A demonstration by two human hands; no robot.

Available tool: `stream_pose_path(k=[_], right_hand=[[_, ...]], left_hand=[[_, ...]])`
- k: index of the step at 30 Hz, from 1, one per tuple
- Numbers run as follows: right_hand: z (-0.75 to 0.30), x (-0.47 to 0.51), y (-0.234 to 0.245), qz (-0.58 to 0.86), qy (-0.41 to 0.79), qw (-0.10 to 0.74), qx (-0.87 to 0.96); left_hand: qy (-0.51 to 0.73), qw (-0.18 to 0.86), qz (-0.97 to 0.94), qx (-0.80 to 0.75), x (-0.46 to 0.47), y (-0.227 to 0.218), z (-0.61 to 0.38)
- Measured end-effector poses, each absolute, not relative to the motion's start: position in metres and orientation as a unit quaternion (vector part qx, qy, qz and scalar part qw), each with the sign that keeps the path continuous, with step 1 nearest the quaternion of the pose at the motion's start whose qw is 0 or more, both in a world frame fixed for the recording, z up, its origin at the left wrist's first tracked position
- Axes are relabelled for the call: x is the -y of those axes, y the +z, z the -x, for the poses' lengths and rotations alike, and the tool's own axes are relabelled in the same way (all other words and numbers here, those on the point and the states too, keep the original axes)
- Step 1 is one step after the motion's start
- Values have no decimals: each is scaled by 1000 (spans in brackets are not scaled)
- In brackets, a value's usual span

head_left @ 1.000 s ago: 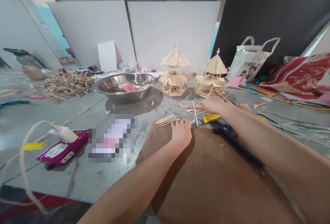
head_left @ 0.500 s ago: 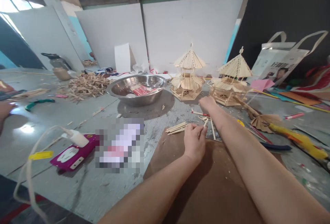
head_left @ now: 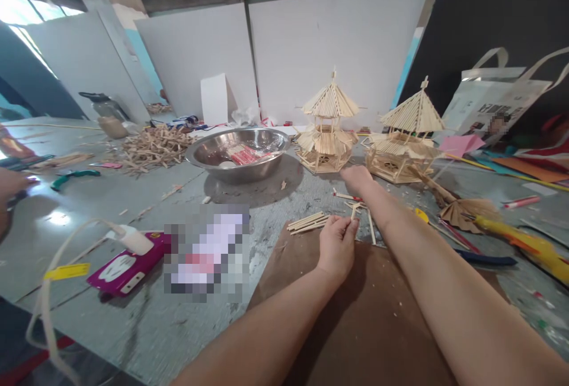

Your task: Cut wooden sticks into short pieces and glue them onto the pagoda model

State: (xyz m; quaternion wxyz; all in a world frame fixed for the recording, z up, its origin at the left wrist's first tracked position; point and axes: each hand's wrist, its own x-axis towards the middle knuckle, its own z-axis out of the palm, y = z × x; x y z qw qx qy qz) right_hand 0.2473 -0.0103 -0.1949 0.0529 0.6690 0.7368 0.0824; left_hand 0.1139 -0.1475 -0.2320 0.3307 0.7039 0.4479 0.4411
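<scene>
My left hand [head_left: 336,242] is closed over the far edge of a brown board [head_left: 355,327], with a short wooden stick [head_left: 354,211] pinched upright between thumb and fingers. Several pale sticks [head_left: 306,223] lie in a small bundle just left of that hand. My right hand [head_left: 358,179] reaches farther out, fingers curled together near the foot of a two-tiered stick pavilion [head_left: 326,140]. What it grips, if anything, is hidden. A second stick pavilion [head_left: 402,158] stands to its right. Loose sticks and a red-and-white piece [head_left: 343,196] lie below the right hand.
A steel basin [head_left: 208,163] holds red packets; behind it to the left is a heap of wooden pieces [head_left: 155,146]. A purple power strip [head_left: 133,264] and a pixelated phone [head_left: 211,249] lie left. A yellow glue gun [head_left: 511,238] lies right. Another person's hand [head_left: 13,187] shows far left.
The view has shifted slightly, so objects on the right sit a little farther right. Both hands keep nearly the same places, the left still holding the stick.
</scene>
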Motion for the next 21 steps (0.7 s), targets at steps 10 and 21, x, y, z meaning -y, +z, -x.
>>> stream_pose_path(k=[10, 21], right_hand=[[-263, 95, -148, -613, -214, -453, -611], [-252, 205, -196, -589, -259, -498, -581]], left_hand=[[426, 389, -706, -411, 138, -241, -117], [292, 428, -813, -267, 144, -227, -117]])
